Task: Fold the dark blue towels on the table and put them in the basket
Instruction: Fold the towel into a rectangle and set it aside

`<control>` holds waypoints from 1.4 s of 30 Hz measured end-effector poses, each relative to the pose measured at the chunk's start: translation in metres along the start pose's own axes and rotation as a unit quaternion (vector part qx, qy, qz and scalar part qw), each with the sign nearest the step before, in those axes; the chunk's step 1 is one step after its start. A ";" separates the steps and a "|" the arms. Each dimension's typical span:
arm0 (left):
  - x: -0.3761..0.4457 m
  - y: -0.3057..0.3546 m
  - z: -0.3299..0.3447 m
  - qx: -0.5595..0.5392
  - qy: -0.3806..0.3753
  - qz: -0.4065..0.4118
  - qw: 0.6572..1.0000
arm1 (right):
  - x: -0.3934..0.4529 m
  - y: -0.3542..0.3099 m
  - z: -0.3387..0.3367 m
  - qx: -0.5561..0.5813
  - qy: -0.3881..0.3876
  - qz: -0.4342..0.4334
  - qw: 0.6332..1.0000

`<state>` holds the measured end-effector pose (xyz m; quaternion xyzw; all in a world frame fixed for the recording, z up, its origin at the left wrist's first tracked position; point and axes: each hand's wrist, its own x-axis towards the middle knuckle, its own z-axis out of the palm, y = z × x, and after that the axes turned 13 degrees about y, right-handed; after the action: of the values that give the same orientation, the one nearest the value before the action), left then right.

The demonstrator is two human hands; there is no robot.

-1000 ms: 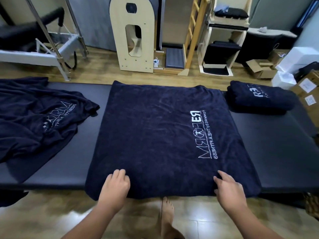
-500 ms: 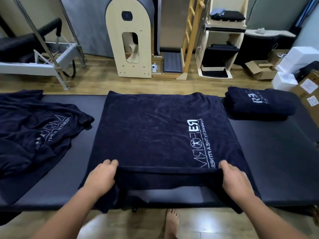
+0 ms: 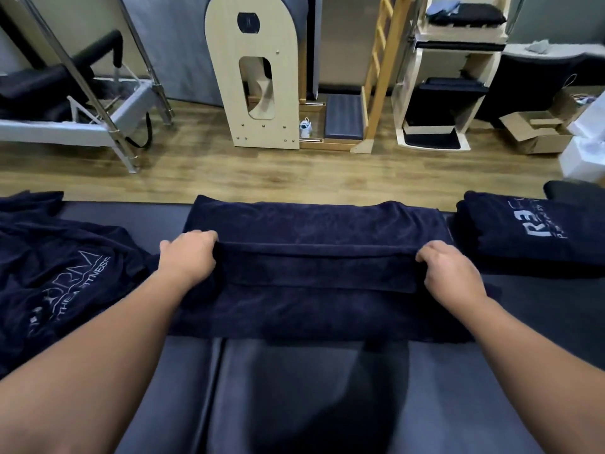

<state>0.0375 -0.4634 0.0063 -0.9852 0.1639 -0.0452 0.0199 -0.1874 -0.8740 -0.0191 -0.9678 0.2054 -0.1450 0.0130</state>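
Towel [image 3: 314, 224] half-folded on table [image 3: 294, 388], both hands gripping edge

Dim, soft indoor light; wide-angle edges bend.

both hands [image 3: 188, 257] [image 3: 450, 273] curled, arms outstretched

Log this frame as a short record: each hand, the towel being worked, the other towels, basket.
left hand: grips the left end of the folded-over edge
right hand: grips the right end of that edge
middle towel: near part doubled over toward the far side, on the table
left towel: unfolded, crumpled
right towel: folded, logo up
basket: not in view
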 end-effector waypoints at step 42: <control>-0.231 0.005 0.059 -0.078 -0.102 0.149 0.980 | -0.240 -0.065 0.019 0.067 -0.112 0.039 0.991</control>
<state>-0.1760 -0.3915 -0.0716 -0.9477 0.3093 0.0715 -0.0335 -0.3661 -0.7187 -0.0974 -0.9662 0.2295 -0.0489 0.1068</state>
